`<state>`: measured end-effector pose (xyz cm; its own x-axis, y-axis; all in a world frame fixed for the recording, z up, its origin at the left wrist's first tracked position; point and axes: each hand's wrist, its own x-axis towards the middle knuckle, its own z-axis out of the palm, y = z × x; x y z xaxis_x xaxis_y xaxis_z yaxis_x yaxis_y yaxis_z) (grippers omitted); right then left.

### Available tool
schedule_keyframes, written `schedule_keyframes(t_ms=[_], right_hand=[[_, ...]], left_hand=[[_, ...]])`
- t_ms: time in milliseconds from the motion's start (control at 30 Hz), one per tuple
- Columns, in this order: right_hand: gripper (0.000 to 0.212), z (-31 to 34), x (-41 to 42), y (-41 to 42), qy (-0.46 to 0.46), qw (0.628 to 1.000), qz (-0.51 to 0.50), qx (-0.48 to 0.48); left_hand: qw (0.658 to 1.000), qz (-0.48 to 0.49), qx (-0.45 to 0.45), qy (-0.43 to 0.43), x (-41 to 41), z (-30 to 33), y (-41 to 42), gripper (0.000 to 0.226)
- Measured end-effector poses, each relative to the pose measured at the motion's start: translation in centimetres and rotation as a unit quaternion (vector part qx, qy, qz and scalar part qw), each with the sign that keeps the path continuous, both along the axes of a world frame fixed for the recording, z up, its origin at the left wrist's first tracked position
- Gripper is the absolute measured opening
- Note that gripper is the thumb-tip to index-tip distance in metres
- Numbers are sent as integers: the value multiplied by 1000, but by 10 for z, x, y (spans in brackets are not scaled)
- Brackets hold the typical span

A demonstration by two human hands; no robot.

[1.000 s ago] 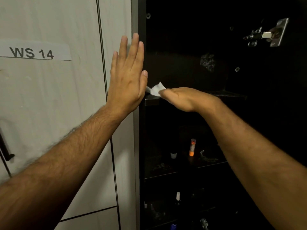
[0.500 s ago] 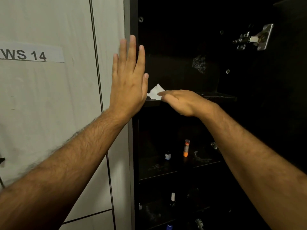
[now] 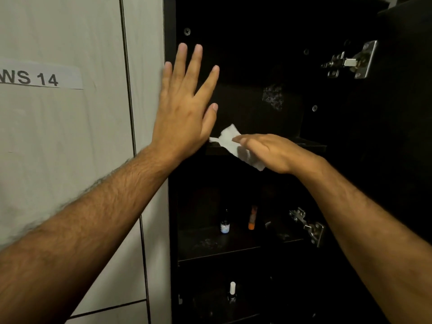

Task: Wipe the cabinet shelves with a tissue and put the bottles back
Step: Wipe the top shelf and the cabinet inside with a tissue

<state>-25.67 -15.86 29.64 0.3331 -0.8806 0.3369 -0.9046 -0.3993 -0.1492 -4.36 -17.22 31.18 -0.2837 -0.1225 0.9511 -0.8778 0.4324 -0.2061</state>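
A crumpled white paper tissue (image 3: 230, 141) lies at the front edge of the upper shelf (image 3: 308, 144) of a black wooden cabinet (image 3: 245, 43), pressed flat under the right hand (image 3: 268, 152), whose grip is wide, fingers straight, one corner of the tissue hanging past the edge. The left hand (image 3: 184, 106), fingers spread and holding nothing, is raised flat at the cabinet's left frame. On the middle shelf (image 3: 210, 246) stand a small dark dropper bottle with a pale label (image 3: 225, 222) and, just beside it, an orange-capped tube (image 3: 252, 218). A white-capped dark bottle (image 3: 232, 292) stands on the shelf below.
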Motion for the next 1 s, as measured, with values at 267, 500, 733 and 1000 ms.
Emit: schedule_keyframes(t_ms=[267, 500, 733, 1000], right_hand=[[53, 7, 3, -10, 56, 998, -23, -3], [55, 7, -26, -13, 19, 997, -74, 18], [54, 5, -24, -10, -7, 998, -53, 22], [59, 7, -18, -15, 11, 996, -85, 33]], left_hand=[[999, 33, 16, -20, -20, -1, -2, 56], [996, 72, 33, -40, -21, -5, -5, 58], [991, 120, 28, -50, -24, -6, -8, 57], [987, 141, 34, -64, -23, -7, -9, 56]])
